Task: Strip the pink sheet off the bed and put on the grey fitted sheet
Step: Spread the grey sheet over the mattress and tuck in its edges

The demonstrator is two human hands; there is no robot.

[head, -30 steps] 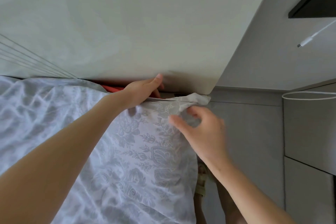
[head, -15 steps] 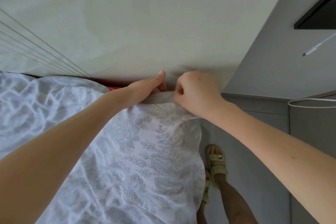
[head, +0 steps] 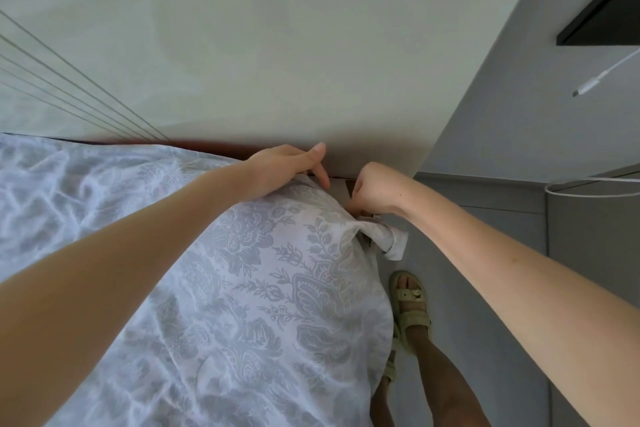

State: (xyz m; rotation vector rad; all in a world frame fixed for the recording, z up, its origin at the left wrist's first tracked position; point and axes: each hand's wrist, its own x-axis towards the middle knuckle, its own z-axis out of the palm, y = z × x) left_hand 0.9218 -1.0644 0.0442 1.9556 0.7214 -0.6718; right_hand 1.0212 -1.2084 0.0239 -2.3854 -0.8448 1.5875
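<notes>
The grey fitted sheet (head: 242, 270), printed with a floral pattern, covers the bed from the foot of the pale wall (head: 277, 45) down toward the camera, and is rumpled away from the wall's right end. A dark red strip (head: 207, 144) shows between the sheet's top edge and the wall. I cannot tell what it is.

The left grip (head: 287, 166) lies against the foot of the wall, fingers straight and relaxed, resting on the sheet and holding nothing. Just beside it, under the wall's right end, the right grip (head: 374, 191) is curled into a tight fist on the bunched sheet edge. A loose flap (head: 394, 244) hangs out below it.

Below the wall's right end a foot in a pale green sandal (head: 410, 305) stands on the grey floor (head: 485, 253). A white cable (head: 588, 189) loops to the right of the wall.
</notes>
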